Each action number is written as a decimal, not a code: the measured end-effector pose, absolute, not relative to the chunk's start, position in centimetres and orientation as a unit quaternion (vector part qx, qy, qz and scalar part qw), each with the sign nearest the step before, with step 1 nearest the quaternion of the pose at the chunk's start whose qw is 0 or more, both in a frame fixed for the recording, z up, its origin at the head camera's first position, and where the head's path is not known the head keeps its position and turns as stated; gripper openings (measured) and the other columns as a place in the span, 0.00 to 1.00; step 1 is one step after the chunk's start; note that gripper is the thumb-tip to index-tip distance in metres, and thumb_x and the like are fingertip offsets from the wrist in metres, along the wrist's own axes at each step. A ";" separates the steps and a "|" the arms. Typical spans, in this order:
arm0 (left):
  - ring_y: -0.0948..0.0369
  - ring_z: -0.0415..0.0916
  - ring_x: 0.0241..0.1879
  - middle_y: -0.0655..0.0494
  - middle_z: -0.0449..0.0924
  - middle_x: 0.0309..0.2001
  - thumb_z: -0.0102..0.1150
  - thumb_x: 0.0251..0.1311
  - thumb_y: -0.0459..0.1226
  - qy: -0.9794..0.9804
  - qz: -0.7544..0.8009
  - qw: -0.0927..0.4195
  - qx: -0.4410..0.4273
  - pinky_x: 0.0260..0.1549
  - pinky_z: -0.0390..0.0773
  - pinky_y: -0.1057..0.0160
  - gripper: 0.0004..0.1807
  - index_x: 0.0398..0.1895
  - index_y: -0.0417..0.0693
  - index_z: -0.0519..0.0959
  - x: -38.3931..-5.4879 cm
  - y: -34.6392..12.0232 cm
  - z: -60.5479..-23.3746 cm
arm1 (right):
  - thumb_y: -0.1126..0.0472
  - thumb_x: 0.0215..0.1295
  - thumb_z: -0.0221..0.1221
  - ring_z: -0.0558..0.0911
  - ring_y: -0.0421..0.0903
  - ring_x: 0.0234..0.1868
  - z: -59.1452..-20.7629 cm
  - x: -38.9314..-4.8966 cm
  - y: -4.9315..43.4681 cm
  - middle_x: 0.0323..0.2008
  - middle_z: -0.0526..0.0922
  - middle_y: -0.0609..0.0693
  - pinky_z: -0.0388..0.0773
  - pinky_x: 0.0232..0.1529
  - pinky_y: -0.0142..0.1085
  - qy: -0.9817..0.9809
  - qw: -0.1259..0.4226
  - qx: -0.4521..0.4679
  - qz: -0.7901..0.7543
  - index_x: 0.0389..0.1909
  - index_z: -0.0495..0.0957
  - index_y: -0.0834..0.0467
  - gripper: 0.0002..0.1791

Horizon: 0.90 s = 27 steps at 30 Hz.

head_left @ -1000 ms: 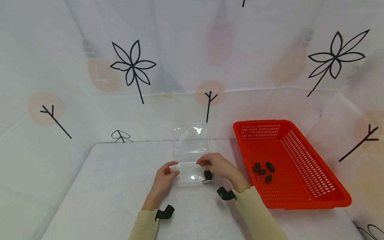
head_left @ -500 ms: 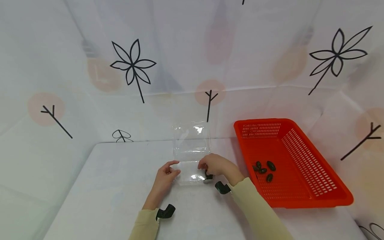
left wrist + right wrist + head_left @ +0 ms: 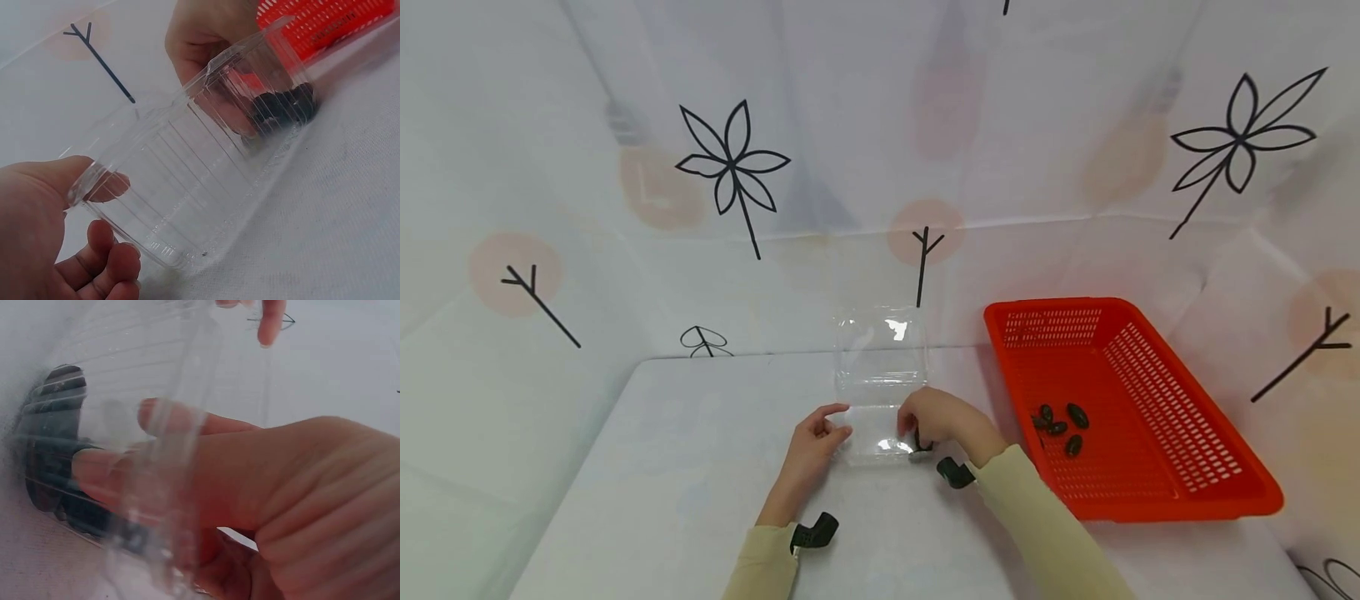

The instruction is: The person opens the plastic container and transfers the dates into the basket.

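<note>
A clear plastic clamshell box (image 3: 872,433) stands on the white table, its lid (image 3: 880,346) raised at the back. My left hand (image 3: 812,442) grips its left end, thumb (image 3: 109,186) over the rim and curled fingers (image 3: 103,265) outside the wall. My right hand (image 3: 943,421) reaches down inside the right end. There, several dark green oval pieces (image 3: 281,105) lie together against the wall. The right thumb (image 3: 100,469) is right on one dark oval piece (image 3: 94,509), with the other fingers bent about it; part of this grip is hidden.
A red perforated plastic basket (image 3: 1150,492) stands to the right, with several more dark green oval pieces (image 3: 1073,445) at its left side. Behind the white table (image 3: 700,467) hangs a pale cloth (image 3: 850,167) with plant drawings.
My right hand has moved down and slightly right, over the dark oval pieces in the box, covering most of them. My left hand has kept its hold on the left end.
</note>
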<state>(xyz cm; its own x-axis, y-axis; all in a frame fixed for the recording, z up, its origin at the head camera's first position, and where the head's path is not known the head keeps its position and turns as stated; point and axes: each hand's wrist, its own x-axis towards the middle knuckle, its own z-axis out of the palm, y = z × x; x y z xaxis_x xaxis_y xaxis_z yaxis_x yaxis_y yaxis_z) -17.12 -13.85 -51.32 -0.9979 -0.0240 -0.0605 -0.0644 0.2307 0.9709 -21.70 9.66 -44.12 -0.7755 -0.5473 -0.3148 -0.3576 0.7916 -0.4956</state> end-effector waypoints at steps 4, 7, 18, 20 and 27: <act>0.64 0.62 0.23 0.57 0.68 0.26 0.66 0.60 0.33 0.783 0.622 0.015 -0.025 0.24 0.63 0.69 0.19 0.55 0.49 0.81 -17.1 -13.7 -51.3 | 0.79 0.52 0.62 0.75 0.44 0.30 -44.1 -21.4 9.6 0.27 0.79 0.44 0.77 0.33 0.37 0.918 0.225 -0.255 -0.205 0.29 0.85 0.53 0.17; 0.65 0.62 0.23 0.57 0.68 0.26 0.67 0.60 0.33 0.782 0.623 0.015 -0.026 0.23 0.63 0.69 0.20 0.56 0.48 0.81 -17.1 -13.6 -51.3 | 0.77 0.53 0.66 0.75 0.43 0.28 -44.2 -21.5 9.7 0.25 0.79 0.44 0.76 0.33 0.37 0.915 0.227 -0.260 -0.211 0.28 0.84 0.53 0.14; 0.64 0.63 0.24 0.57 0.69 0.26 0.66 0.60 0.34 0.790 0.612 0.017 -0.029 0.24 0.64 0.69 0.19 0.56 0.50 0.81 -16.9 -13.9 -51.1 | 0.72 0.55 0.69 0.78 0.42 0.32 -44.9 -22.2 10.5 0.28 0.81 0.41 0.78 0.37 0.37 0.875 0.225 -0.295 -0.311 0.34 0.86 0.52 0.11; 0.64 0.63 0.24 0.57 0.69 0.26 0.66 0.60 0.33 0.791 0.610 0.018 -0.030 0.24 0.64 0.68 0.19 0.56 0.50 0.81 -16.9 -13.9 -51.1 | 0.73 0.55 0.68 0.78 0.42 0.32 -45.0 -22.3 10.6 0.28 0.81 0.41 0.77 0.37 0.38 0.871 0.224 -0.297 -0.321 0.34 0.86 0.53 0.11; 0.64 0.63 0.24 0.56 0.68 0.26 0.66 0.60 0.34 0.791 0.611 0.016 -0.029 0.24 0.64 0.68 0.19 0.56 0.47 0.81 -16.9 -13.8 -51.0 | 0.72 0.56 0.68 0.78 0.44 0.34 -44.8 -22.0 10.7 0.30 0.81 0.41 0.78 0.37 0.37 0.868 0.211 -0.285 -0.348 0.38 0.87 0.55 0.11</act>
<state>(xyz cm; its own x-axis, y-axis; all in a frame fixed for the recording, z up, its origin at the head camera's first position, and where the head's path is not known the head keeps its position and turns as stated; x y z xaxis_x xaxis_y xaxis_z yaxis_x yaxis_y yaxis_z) -16.95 -13.79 -51.02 -0.9978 -0.0257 -0.0612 -0.0657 0.2515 0.9656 -21.96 10.68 -44.80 -0.7486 -0.6413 -0.1680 -0.3470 0.5950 -0.7250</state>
